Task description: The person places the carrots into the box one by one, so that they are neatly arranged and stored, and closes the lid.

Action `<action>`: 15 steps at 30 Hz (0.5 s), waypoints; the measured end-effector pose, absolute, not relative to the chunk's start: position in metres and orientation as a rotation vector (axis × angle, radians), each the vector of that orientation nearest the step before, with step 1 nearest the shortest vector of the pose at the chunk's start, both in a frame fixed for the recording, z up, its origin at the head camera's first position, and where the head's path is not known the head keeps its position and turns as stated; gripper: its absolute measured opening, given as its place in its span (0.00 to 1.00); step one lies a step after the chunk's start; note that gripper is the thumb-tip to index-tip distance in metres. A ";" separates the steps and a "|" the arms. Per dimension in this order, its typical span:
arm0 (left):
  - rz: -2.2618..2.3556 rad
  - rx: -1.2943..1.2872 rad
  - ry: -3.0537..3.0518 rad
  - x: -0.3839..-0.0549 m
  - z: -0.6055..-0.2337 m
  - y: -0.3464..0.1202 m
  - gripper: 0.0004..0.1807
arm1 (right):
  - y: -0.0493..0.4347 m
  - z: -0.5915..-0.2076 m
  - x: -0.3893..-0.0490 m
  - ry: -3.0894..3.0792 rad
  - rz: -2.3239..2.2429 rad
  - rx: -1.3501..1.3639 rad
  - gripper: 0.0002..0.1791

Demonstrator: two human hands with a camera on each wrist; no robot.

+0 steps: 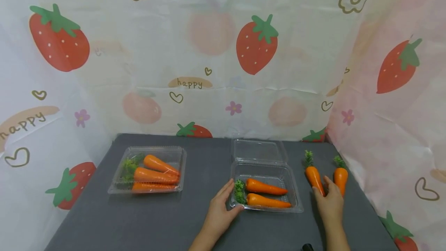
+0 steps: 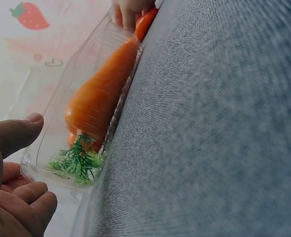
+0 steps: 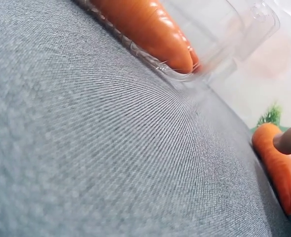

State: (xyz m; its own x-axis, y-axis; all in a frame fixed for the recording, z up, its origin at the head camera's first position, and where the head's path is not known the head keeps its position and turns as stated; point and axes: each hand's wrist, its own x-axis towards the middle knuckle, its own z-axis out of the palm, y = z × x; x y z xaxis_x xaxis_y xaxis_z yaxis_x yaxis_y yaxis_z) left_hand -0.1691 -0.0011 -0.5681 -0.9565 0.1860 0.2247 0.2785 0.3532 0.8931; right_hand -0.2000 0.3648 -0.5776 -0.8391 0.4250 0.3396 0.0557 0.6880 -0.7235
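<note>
Strawberry-print cloth [image 1: 156, 42] backs the grey counter [image 1: 156, 224]. Lower left, a closed box [image 1: 183, 169] holds 3 carrots [image 1: 156, 174]. Lower centre, the left hand [image 1: 221, 208] rests loosely spread against an open box [image 1: 295, 189] with 2 carrots [image 1: 268, 200]. Lower right, the right hand [image 1: 330, 204] pinches 1 of 2 loose carrots [image 1: 313, 176] near the tip; gripping its thicker middle should steady it.

The left hand [image 1: 219, 210], at six o'clock, points towards one o'clock, its thumb [image 2: 19, 132] spread from bent fingers [image 2: 36, 200]. The right hand [image 1: 330, 203], at four o'clock, points between eleven and twelve, fingers and thumb pinching. Both forearms [image 1: 202, 240] (bare where visible) enter from below.
</note>
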 end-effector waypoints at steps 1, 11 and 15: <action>-1.684 -0.432 -2.515 -0.169 -0.568 -0.001 0.43 | 0.366 -0.578 -0.200 -2.417 1.008 -0.372 0.32; -1.666 -0.427 -2.516 -0.169 -0.570 0.000 0.43 | 0.370 -0.581 -0.206 -2.485 0.949 -0.373 0.33; -1.665 -0.432 -2.508 -0.169 -0.571 0.000 0.43 | 0.369 -0.580 -0.206 -2.502 0.923 -0.364 0.33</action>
State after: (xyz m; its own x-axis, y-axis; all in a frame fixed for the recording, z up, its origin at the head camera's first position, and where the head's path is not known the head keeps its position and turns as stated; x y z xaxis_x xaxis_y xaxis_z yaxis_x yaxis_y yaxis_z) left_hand -0.1694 -0.0004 -0.5709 -0.9547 0.1792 0.2376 0.2885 0.3617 0.8865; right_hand -0.2059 0.3691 -0.5798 -0.8655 0.3881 0.3167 0.0896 0.7419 -0.6645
